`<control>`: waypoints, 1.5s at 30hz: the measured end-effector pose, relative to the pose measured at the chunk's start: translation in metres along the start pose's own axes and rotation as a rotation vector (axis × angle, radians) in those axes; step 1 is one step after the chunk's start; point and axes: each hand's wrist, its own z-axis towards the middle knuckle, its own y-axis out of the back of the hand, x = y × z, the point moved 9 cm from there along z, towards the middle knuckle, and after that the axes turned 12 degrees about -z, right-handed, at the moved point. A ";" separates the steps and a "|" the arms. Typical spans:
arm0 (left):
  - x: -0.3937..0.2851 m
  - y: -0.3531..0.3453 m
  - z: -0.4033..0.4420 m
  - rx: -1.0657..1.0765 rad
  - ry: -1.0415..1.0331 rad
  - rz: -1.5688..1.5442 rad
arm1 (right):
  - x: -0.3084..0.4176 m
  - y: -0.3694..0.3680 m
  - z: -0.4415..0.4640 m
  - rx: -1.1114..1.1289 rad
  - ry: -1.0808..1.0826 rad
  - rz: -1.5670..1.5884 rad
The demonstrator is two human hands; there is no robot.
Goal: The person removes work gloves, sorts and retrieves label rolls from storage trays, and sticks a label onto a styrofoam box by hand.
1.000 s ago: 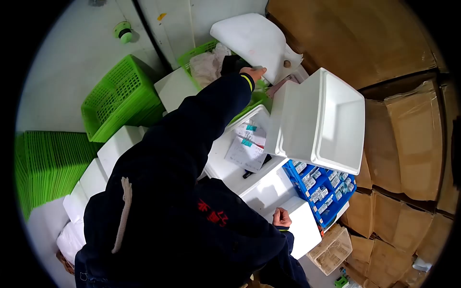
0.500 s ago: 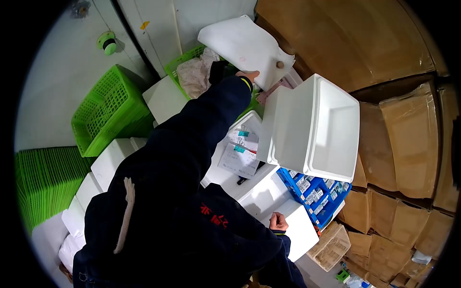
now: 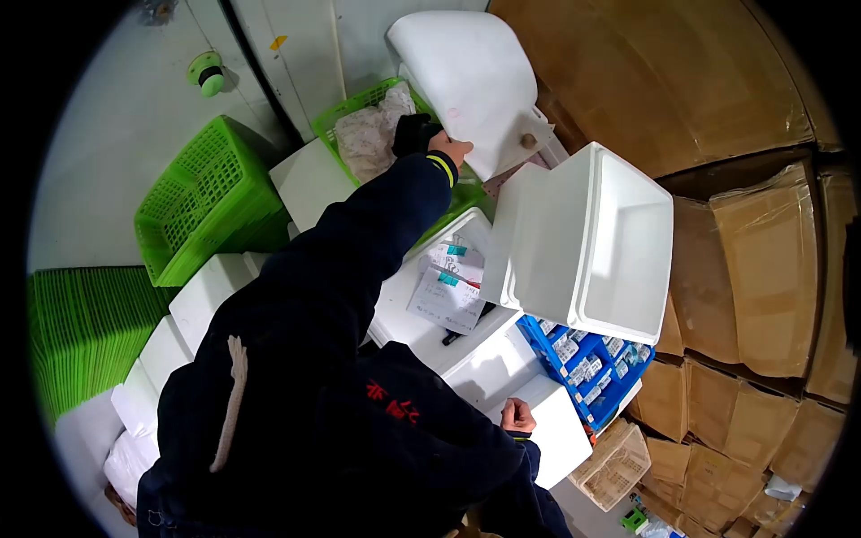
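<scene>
My left hand (image 3: 451, 148) reaches forward, its fingers closed on the lower edge of a white sheet (image 3: 471, 76), which stands bent upward. Beside the hand, a black item (image 3: 413, 134) and a pale crumpled cloth or bag (image 3: 366, 139) lie in a green basket (image 3: 345, 109). My right hand (image 3: 518, 417) is curled into a loose fist above a white box (image 3: 558, 439), with nothing seen in it. Between the hands, clipped papers (image 3: 446, 299) and a dark pen-like item (image 3: 451, 338) lie on a white surface (image 3: 408, 314).
White tubs (image 3: 625, 242) stand at the right, above a blue divided tray (image 3: 583, 372) of small labelled packs. Cardboard boxes (image 3: 771, 269) fill the right side. Stacked green baskets (image 3: 202, 197) and green crates (image 3: 90, 332) are at the left. A beige basket (image 3: 613, 462) sits low right.
The white sheet has been raised and bent more upright. My left hand has shifted slightly left with its edge. The right hand keeps its fist beside the white box; the camera view has shifted slightly.
</scene>
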 end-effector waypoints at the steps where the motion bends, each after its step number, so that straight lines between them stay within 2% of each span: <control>1: -0.011 -0.006 -0.005 0.084 -0.118 -0.005 | 0.001 0.000 0.000 -0.009 0.014 -0.009; 3: -0.023 -0.013 0.005 0.253 -0.466 0.113 | 0.003 0.000 0.000 -0.006 0.016 -0.005; 5: -0.021 -0.011 0.011 0.271 -0.515 0.133 | 0.007 0.002 0.000 -0.004 0.018 -0.003; 10: -0.080 -0.014 -0.042 0.230 -0.696 0.294 | 0.014 0.004 0.000 -0.017 0.041 -0.003; 12: -0.089 -0.005 -0.039 0.244 -0.722 0.262 | 0.012 0.003 0.001 -0.025 0.050 -0.015; 16: -0.140 0.021 -0.075 0.127 -0.841 0.439 | 0.005 0.001 0.001 -0.024 0.051 -0.030; 18: -0.149 0.046 -0.073 0.174 -0.766 0.156 | 0.006 0.000 0.000 0.013 0.008 0.013; 20: -0.170 0.068 -0.085 0.189 -0.895 -0.131 | 0.004 0.000 0.000 0.004 0.022 0.019; 22: -0.170 0.095 -0.089 0.192 -0.686 -0.075 | 0.005 0.000 0.000 -0.006 0.028 0.015; 26: -0.157 0.127 -0.122 0.125 -0.598 -0.172 | 0.012 0.003 0.000 -0.037 0.085 -0.017; 28: -0.134 0.147 -0.130 0.088 -0.520 -0.209 | 0.012 0.002 0.001 -0.027 0.080 0.000; 30: -0.098 0.169 -0.133 0.082 -0.350 -0.265 | 0.010 0.002 0.000 -0.025 0.074 0.011; 34: -0.042 0.193 -0.148 -0.046 -0.190 -0.354 | 0.018 0.005 0.001 -0.043 0.119 -0.017; 40: 0.000 0.202 -0.147 -0.056 -0.082 -0.443 | 0.014 0.002 0.001 -0.021 0.092 -0.019; 45: 0.004 0.184 -0.158 -0.046 -0.019 -0.436 | 0.014 0.002 0.000 -0.029 0.125 -0.020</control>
